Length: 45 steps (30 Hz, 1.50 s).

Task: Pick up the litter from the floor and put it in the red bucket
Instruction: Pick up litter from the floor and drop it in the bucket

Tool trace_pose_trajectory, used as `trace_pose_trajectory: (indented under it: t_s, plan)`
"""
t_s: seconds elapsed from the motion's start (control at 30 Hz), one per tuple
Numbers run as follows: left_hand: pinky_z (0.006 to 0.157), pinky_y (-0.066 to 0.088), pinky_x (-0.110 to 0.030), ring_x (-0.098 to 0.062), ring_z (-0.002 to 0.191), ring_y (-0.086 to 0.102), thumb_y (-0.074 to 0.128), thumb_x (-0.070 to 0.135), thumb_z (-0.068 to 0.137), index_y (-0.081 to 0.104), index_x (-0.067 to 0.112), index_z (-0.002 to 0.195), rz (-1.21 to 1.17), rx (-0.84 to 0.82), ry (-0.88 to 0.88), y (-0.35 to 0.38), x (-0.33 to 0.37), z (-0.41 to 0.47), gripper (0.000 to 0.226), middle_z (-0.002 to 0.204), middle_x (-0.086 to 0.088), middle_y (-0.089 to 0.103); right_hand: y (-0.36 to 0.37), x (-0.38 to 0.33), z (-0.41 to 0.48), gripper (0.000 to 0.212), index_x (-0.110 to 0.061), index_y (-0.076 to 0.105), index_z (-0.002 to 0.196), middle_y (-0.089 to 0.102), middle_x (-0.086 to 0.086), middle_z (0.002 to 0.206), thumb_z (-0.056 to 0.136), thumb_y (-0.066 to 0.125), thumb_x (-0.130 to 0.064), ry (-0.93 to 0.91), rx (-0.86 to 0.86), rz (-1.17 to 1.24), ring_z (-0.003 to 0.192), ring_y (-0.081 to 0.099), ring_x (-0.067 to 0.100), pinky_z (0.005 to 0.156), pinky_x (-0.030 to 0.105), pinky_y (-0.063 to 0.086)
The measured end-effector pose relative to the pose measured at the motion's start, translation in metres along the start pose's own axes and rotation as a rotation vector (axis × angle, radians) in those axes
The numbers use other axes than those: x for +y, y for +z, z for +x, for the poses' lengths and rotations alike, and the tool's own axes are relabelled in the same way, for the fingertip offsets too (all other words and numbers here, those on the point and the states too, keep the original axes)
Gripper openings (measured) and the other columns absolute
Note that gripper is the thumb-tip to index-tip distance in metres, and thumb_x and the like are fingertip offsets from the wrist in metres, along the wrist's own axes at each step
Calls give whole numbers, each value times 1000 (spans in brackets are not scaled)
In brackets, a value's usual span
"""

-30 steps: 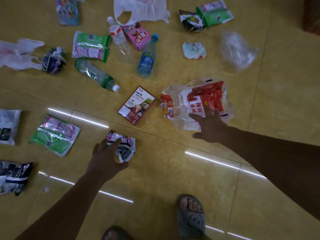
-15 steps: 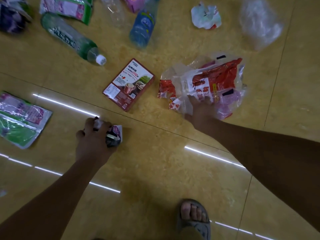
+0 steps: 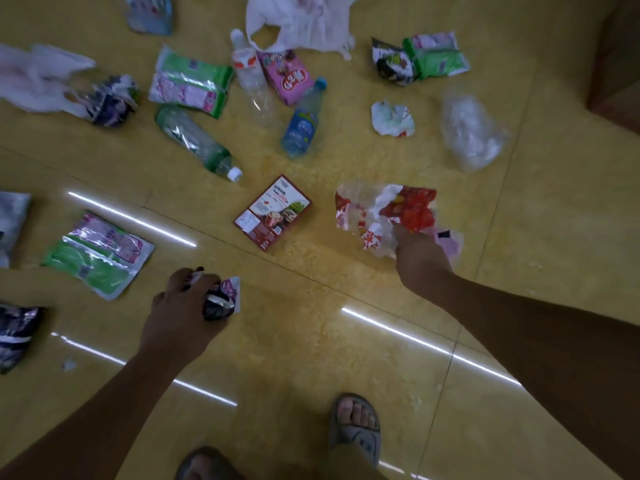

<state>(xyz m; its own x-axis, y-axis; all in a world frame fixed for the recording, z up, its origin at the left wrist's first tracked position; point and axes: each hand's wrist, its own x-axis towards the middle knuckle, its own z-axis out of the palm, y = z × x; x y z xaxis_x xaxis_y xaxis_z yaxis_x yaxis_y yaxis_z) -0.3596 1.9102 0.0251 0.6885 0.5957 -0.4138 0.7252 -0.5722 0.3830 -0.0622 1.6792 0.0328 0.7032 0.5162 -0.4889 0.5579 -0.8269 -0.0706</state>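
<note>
Litter is scattered over the yellow tiled floor. My left hand [image 3: 180, 306] grips a crumpled dark purple snack wrapper [image 3: 223, 299], which sticks out to the right of my fingers. My right hand [image 3: 420, 259] grips the lower edge of a clear plastic bag with red and white print [image 3: 384, 211]; the bag bunches up above my fingers. Whether either piece still touches the floor I cannot tell. A red and white carton [image 3: 273, 213] lies flat between my two hands. No red bucket is in view.
Farther off lie a green bottle [image 3: 197, 142], a blue bottle [image 3: 303, 123], a clear bottle [image 3: 251, 77], a pink box [image 3: 287, 76], green and pink packets [image 3: 98, 254] [image 3: 190, 83], a white bag [image 3: 301, 20], a paper wad [image 3: 393, 119]. My sandalled feet [image 3: 355, 426] stand below.
My left hand has closed round the purple wrapper and my right hand has gathered up the red printed bag, which is now crumpled. The view has pulled back from the floor.
</note>
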Motion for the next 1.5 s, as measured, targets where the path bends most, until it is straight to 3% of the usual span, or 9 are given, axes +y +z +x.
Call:
trace_pose_trajectory:
  t_s: [0.2, 0.33, 0.5, 0.63, 0.87, 1.2, 1.33, 1.5]
  plan:
    - [85, 53, -46, -35, 100, 65, 60, 58, 50, 61, 30, 111, -81, 93, 4, -97, 24, -39, 67, 125, -8, 53, -100, -34, -45, 58, -23, 44, 143, 64, 15, 114, 89, 45, -1, -105, 44, 110, 102, 62, 34, 80, 36, 48]
    - [84, 54, -45, -37, 95, 65, 72, 50, 51, 63, 27, 111, -73, 135, -17, -163, 44, -60, 65, 125, -11, 53, -164, -61, -70, 56, -20, 42, 142, 65, 13, 112, 90, 46, -1, -137, 33, 67, 101, 62, 29, 72, 28, 41]
    - [91, 51, -48, -38, 105, 61, 87, 36, 54, 62, 27, 114, -74, 176, -18, -234, 62, -86, 66, 127, -12, 51, -235, -101, -107, 58, -17, 37, 144, 64, 16, 112, 90, 51, -2, -200, 10, 43, 101, 63, 32, 74, 32, 45]
    - [87, 51, -47, -43, 98, 61, 89, 33, 55, 61, 27, 115, -84, 234, -45, -275, 60, -114, 67, 130, -14, 50, -273, -143, -139, 59, -16, 37, 146, 63, 17, 114, 90, 53, -3, -296, 0, 55, 105, 60, 34, 75, 32, 41]
    - [91, 51, -48, -43, 105, 57, 80, 43, 55, 52, 39, 117, -210, 293, -213, -310, 1, -181, 68, 136, -9, 44, -295, -230, -179, 56, -15, 38, 144, 63, 23, 98, 90, 48, -2, -445, -27, 83, 91, 60, 40, 65, 30, 31]
    - [92, 50, -43, -40, 101, 60, 77, 42, 56, 56, 36, 121, -322, 381, -382, -374, -78, -307, 69, 136, -9, 45, -311, -372, -276, 50, -15, 42, 138, 63, 20, 94, 89, 47, -3, -619, -64, 47, 88, 61, 38, 66, 37, 44]
    - [91, 50, -44, -39, 105, 58, 77, 46, 56, 49, 43, 123, -356, 423, -463, -393, -106, -353, 73, 143, -5, 39, -309, -430, -311, 45, -10, 44, 134, 60, 17, 90, 90, 46, -1, -710, -65, -2, 81, 57, 34, 60, 35, 36]
    - [91, 50, -44, -40, 106, 56, 80, 45, 59, 52, 39, 125, -331, 481, -612, -398, -133, -407, 72, 145, -4, 37, -300, -492, -344, 43, -12, 44, 133, 48, 5, 80, 92, 45, -1, -888, -91, -46, 73, 50, 28, 51, 33, 26]
